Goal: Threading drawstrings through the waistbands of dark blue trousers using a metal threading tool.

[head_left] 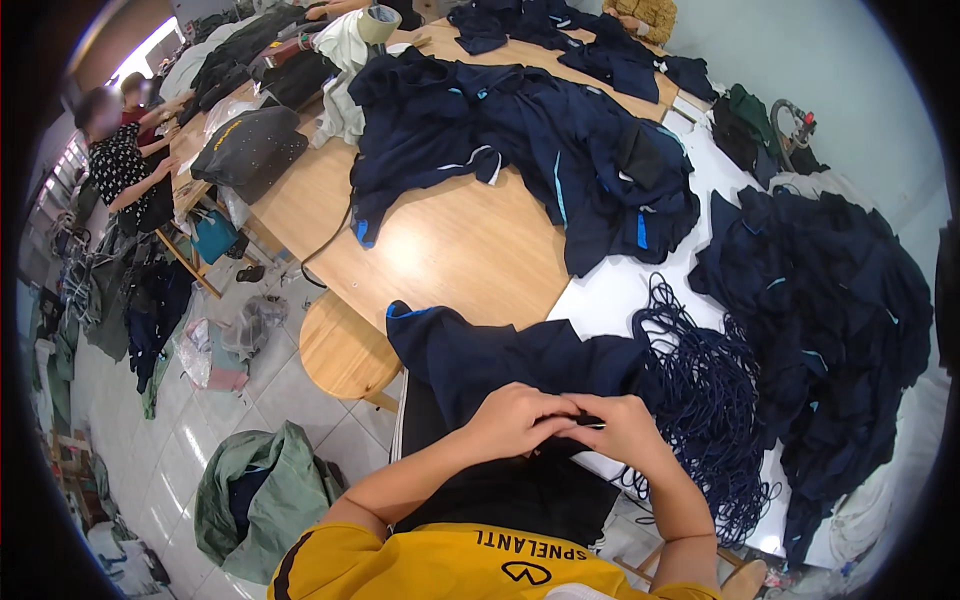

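Close in front of my body, my left hand [517,421] and my right hand [618,433] meet, fingertips touching. Both are closed in a pinch. A small pale sliver shows between the fingers, too small to name. Just beyond them, a navy garment [480,362] with a bright blue edge at its far left corner hangs over the near table edge. My hands overlap its near part, and whether they grip its cloth is hidden. Right of my right hand lies a tangled heap of navy cords [700,400].
Navy garments with blue trim [530,115] lie across the wooden table [430,250]; another big pile [820,300] is at the right. A round wooden stool [345,345] stands left. A green sack [260,500] sits on the floor. Other people [120,165] work at the far left.
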Motion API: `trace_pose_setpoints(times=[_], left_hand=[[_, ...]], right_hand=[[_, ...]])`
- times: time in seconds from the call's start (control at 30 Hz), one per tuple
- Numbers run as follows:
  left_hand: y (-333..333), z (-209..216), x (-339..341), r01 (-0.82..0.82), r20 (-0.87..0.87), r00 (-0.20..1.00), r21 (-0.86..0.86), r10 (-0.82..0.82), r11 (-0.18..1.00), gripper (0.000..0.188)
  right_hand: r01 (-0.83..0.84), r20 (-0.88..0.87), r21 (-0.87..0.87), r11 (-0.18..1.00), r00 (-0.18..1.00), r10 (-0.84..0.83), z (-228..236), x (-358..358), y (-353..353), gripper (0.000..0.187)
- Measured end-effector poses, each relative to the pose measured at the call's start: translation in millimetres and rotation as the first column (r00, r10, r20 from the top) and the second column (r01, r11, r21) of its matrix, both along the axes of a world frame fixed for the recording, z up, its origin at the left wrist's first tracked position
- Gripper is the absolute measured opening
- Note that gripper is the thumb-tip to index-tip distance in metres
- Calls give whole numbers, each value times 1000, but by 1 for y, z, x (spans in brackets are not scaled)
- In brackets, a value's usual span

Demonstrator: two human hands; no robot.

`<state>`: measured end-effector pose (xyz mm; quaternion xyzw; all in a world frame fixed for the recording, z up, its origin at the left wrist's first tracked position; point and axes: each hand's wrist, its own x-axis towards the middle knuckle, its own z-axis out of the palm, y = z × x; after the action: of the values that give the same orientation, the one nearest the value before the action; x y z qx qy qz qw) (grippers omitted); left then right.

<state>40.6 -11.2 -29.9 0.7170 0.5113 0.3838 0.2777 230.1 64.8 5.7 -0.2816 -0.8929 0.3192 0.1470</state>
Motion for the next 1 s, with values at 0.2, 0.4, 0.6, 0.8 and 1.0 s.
trace_pose_setpoints(times=[0.2, 0.4, 0.6, 0.8, 1.0], left_hand=[[-22, -27, -21, -207, -206, 949, 170, 240, 963, 16], [-23, 1, -46, 164, -24, 985, -135, -169, 977, 21], [-20, 18, -46, 98, -373, 924, 28, -81, 995, 25], [-15, -10, -33, -52, 106, 992, -137, 67, 989, 28], [-35, -6, -74, 575, 490, 806, -510, -333, 639, 37]], right_hand=[[241, -193, -173, 955, 943, -273, 9, 16, -4, 11], [27, -114, -186, 982, 992, -49, 17, 25, -6, 40], [217, -234, -155, 964, 940, -249, 19, 42, -8, 17], [238, -390, -97, 966, 884, -257, 10, 20, -18, 20], [151, -253, -39, 988, 955, -156, 5, 46, -16, 15]])
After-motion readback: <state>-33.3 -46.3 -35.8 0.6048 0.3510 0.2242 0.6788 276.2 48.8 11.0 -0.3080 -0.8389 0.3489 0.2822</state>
